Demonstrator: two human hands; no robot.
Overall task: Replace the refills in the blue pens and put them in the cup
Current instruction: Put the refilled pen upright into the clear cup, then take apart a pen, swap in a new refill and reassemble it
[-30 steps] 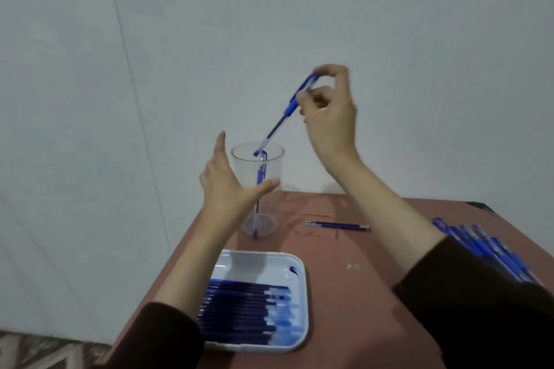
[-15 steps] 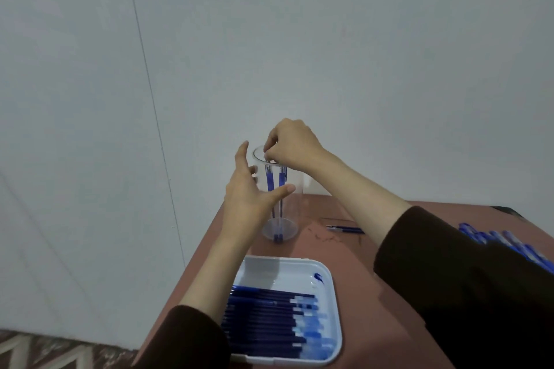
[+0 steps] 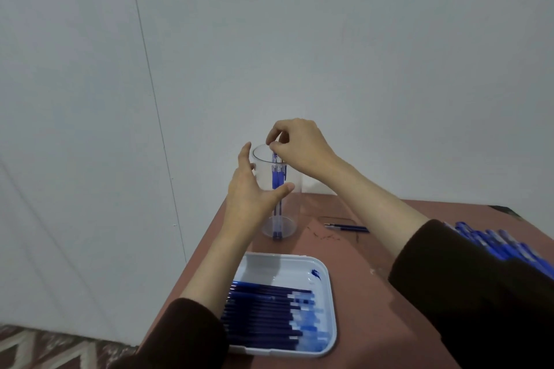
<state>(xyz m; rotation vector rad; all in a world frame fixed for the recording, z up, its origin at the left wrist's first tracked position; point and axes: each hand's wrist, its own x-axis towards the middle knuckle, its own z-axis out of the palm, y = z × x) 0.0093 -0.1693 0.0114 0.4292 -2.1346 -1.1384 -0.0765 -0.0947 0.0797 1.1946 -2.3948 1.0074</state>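
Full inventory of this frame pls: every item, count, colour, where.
cup: 1, clear, upright, table's far left.
pens in cup: 2, blue, standing inside it.
tray: 1, white, nearer than the cup.
refills: stack, uncountable, dark blue, in tray.
ink stain: 1, blue, tray's far right corner.
loose refills: one or two, dark blue, table right of cup.
loose pens: several, blue, table's right edge, partly behind sleeve.
table: 1, reddish-brown.
wall: 1, pale grey, behind.
sleeves: 2, dark.
left hand: 1, fingers straight, beside cup, thumb across its front.
right hand: 1, over cup rim, fingertips pinched above pens; grip unclear.
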